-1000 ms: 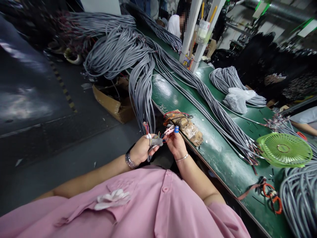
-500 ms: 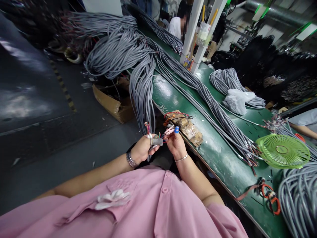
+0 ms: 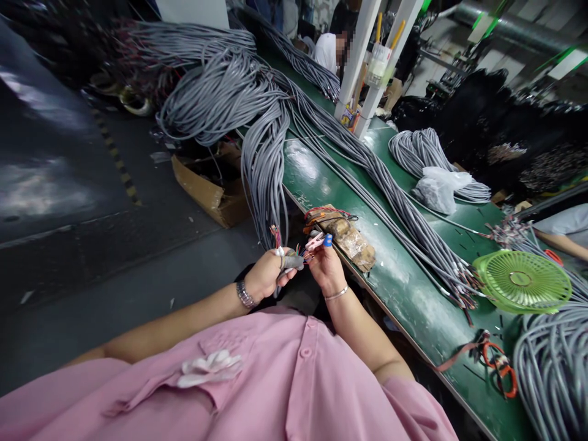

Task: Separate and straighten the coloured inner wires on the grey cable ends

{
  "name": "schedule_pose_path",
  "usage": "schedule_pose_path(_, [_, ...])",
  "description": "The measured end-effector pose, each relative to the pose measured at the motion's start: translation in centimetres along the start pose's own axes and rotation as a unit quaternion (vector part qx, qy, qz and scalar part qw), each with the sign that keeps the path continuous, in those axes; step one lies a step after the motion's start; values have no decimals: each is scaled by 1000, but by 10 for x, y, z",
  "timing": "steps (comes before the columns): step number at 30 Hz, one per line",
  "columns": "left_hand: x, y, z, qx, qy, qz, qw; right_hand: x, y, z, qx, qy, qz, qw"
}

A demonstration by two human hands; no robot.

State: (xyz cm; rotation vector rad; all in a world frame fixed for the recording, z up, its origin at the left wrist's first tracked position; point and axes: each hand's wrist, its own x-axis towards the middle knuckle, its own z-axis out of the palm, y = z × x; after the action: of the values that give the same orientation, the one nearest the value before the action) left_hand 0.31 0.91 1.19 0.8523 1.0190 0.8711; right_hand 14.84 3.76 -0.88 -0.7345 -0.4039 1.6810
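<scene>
Evidently, little altered over the last second: both hands keep the same hold while the view drifts slightly, suggesting one unbroken stretch of fine wire handling. Landmark: taped block (image 3: pixel 353 242), brown, wood-like, glossy under clear film, a red lead (image 3: pixel 328 209) across its far end. Grey cable end (image 3: pixel 291 262): thick, matt, rounded, left of the block and slightly nearer; left hand (image 3: pixel 266 274) closed round it. Coloured wires (image 3: pixel 301 252): hair-thin, splayed, running from that end toward the block; right hand (image 3: pixel 326 268), just beside the block, fingertips pinched on them, smooth blue cap (image 3: pixel 327 240) over the thumb. Wire tuft (image 3: pixel 276 236): short, bristling, upright, left of the block. Hanging grey cables (image 3: pixel 264 162): smooth, looped, beyond and left of it. Desk (image 3: pixel 404 300): green, glossy, scuffed, beneath it. Fan (image 3: pixel 522 280): green, ribbed disc, well to its right. Orange-handled tool (image 3: pixel 508 372): looped grips, right of it and nearer. Cardboard box (image 3: pixel 202 195): open, creased, well to its left.
</scene>
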Motion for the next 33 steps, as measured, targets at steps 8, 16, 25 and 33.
schedule_pose_path(8, [1,2,2,-7,3,7,1000,-4,0,0,19,-31,25,999])
schedule_pose_path(16, [-18,-9,-11,35,12,41,998,-11,-3,-8,12,-33,54,998])
schedule_pose_path(25, [-28,-20,-18,109,20,81,990,-38,0,-22,-163,-134,116,971])
schedule_pose_path(33, [-30,-15,-13,178,2,105,978,-49,1,-3,-271,-107,22,956])
